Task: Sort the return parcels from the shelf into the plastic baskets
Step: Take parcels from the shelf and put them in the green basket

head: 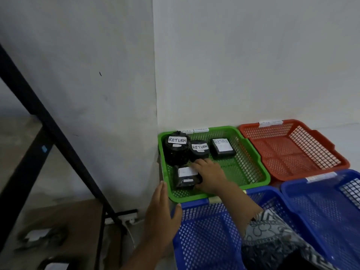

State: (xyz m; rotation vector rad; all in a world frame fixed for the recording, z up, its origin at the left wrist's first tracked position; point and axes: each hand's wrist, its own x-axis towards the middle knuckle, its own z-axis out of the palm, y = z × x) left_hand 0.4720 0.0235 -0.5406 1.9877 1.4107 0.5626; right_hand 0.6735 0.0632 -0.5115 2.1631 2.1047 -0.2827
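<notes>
Because the left hand (161, 211) lay flat and spread, fingers straight and holding nothing, at the near left corner of the green basket (253, 158), I judged the first risk to sit there. I could not tell whether it touched the rim. If it was not steadying the basket, a push from the other side might skate the light plastic toward the wall.

The right hand (209, 175) was clamped on the black parcel (185, 178) in the front left of that basket, with the fingers over its right edge and the thumb at its near side. I reckoned so one-sided a grip could let the parcel twist or slip.

Just behind it stood the tall round parcel (176, 151) and the small round parcel (199, 151), and a knuckle nudging back might topple the tall one. The flat box parcel (223, 150) lay clear of the hand.

The red basket (292, 149), the near blue basket (204, 240) and the right blue basket (321, 211) crowded alongside. Their rim tags were too blurred for me to read, so a mis-sort seemed possible.

The held parcel looked small, blocky and black, wrapped in what seemed a slick dark film. It had a white label on top that I could not read and a smaller white strip below that. It sat low within the basket walls.
</notes>
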